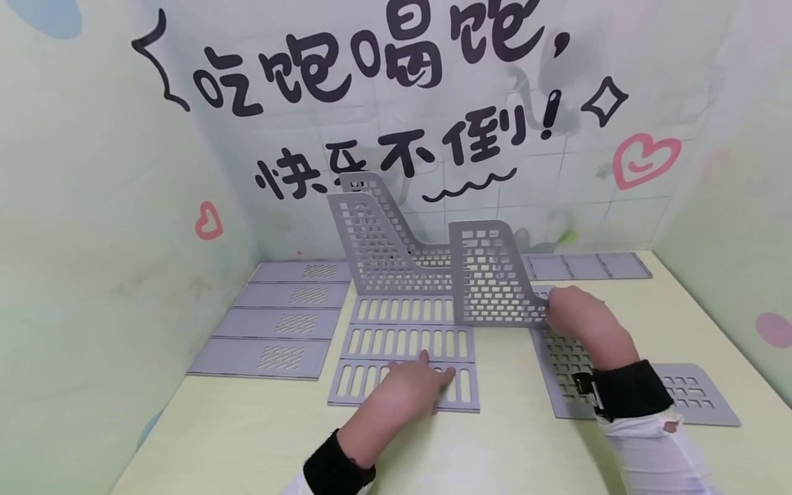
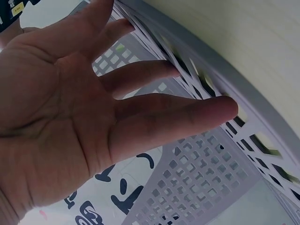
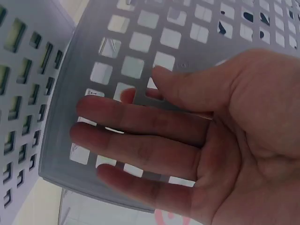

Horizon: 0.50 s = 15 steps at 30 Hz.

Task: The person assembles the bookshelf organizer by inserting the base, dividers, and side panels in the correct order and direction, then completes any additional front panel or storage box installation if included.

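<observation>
A grey slotted panel (image 1: 361, 383), in several joined sections, lies flat on the table. My left hand (image 1: 408, 386) reaches over its front section with fingers spread and touches it. In the left wrist view, the left hand's fingers (image 2: 206, 111) extend nearly straight. My right hand (image 1: 578, 320) pinches the low end of a grey perforated side panel (image 1: 495, 292), which stands upright right of the slotted one. One finger shows through that panel's holes in the right wrist view, behind the thumb. Two similar stepped panels (image 1: 371, 244) stand upright at the slotted panel's back left.
A grey panel (image 1: 278, 323) with slanted cutouts lies at left. Another perforated panel (image 1: 563, 371) lies partly under my right arm, with a smaller perforated piece (image 1: 702, 395) beside it. A plain grey strip (image 1: 594, 266) lies at the back right. Printed curtains surround the table (image 1: 495, 454).
</observation>
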Tool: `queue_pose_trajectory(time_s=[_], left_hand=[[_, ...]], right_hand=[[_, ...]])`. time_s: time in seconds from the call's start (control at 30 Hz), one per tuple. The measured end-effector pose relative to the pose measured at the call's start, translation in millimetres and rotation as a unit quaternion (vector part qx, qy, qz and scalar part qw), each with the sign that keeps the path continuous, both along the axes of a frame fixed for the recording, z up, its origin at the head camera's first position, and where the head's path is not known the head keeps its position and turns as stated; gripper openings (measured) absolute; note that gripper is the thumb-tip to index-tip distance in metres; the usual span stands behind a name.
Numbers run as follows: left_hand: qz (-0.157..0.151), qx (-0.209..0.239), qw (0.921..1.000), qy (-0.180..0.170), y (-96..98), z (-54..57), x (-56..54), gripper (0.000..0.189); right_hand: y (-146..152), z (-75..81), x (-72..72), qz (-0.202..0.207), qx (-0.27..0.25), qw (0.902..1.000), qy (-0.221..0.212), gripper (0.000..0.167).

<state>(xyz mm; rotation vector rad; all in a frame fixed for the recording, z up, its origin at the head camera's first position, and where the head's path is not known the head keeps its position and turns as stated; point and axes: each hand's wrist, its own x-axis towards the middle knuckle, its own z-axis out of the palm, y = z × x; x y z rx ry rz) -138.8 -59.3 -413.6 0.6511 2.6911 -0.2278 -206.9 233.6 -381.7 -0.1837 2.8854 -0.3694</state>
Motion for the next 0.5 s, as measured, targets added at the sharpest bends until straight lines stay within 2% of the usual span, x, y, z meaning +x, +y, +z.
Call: queue_pose_trajectory(time_s=[0.1, 0.27, 0.37, 0.5], left_hand=[[-0.001, 0.004, 1.0000, -0.001, -0.3, 2.6, 0.4, 0.070], [0.002, 0.015, 0.9999, -0.009, -0.9, 5.3, 2.1, 0.070], [0.011, 0.027, 0.9995, -0.014, -0.7, 5.8, 2.2, 0.076], [0.034, 0.050, 0.9981, -0.012, -0.3, 6.1, 1.3, 0.092]], right_hand=[[7.4, 2.1, -0.4, -0.009, -0.015, 0.9998, -0.008, 0.022], [43.4, 5.1, 0.9, -0.036, -0.044, 0.9981, -0.024, 0.040], [60.3, 4.9, 2.5, -0.038, -0.042, 0.9981, -0.023, 0.039], [65.3, 3.3, 2.4, -0.036, -0.043, 0.9984, -0.011, 0.034]])
